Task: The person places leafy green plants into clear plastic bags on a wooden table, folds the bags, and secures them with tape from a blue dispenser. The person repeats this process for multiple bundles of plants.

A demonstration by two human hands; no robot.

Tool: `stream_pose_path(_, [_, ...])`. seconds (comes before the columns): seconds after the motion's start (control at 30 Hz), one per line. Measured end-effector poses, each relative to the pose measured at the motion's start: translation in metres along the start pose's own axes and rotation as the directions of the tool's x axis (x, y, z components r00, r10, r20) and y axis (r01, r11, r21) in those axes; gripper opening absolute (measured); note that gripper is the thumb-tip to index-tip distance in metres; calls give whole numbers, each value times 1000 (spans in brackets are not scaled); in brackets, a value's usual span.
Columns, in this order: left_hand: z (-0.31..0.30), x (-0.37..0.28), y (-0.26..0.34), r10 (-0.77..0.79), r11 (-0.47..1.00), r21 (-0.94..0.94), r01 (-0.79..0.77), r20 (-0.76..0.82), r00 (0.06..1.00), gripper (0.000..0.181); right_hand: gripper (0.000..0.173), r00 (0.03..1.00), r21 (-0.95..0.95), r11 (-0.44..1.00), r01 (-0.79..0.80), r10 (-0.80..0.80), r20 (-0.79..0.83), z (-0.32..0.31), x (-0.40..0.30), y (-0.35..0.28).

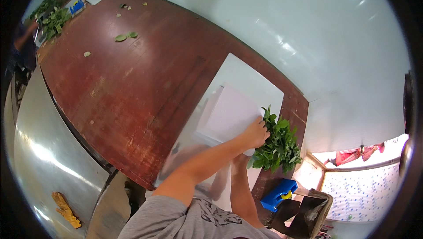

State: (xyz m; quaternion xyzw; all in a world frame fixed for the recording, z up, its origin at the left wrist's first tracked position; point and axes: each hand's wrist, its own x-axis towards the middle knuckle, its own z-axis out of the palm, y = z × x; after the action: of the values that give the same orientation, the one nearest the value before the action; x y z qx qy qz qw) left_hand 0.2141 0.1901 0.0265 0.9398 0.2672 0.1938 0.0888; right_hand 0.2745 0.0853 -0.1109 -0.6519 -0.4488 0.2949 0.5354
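A large bunch of leafy greens [279, 144] hangs over the right edge of a pale, shiny board [195, 153]. My left hand [257, 133] is at the left side of the bunch, its curled fingers against the leaves and near a corner of the white block. What those fingers hold cannot be made out. Just below it, my right hand [240, 160] reaches to the bottom of the bunch, its fingers hidden by leaves and a white edge. On the board rests a thick white block [231, 113], perhaps stacked paper.
A blue tape dispenser [279, 194] stands right of my right arm, near a dark open bin [300, 214]. Loose leaves [121, 37] lie on the red-brown table [132, 83]. At far left, a person's arm [26, 35] is beside more greens [56, 21]. A yellow glove [66, 210] lies on a metal surface.
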Motion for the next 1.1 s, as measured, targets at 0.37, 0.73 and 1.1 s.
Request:
stream_pose_path(0.37, [0, -7, -7, 54, 995, -83, -55, -11, 998, 20, 49, 911, 810, 451, -374, 343, 230, -8, -1, 38])
stream_pose_path(0.73, [-11, -4, -13, 90, 989, -125, -85, 42, 995, 35, 41, 964, 549, 811, -201, 264, -38, 37, -23, 46])
stream_pose_path(1.1, [-28, -3, 11, 171, 962, -164, -216, -253, 952, 35, 26, 849, 168, 835, -523, 528, 17, -66, -109, -84])
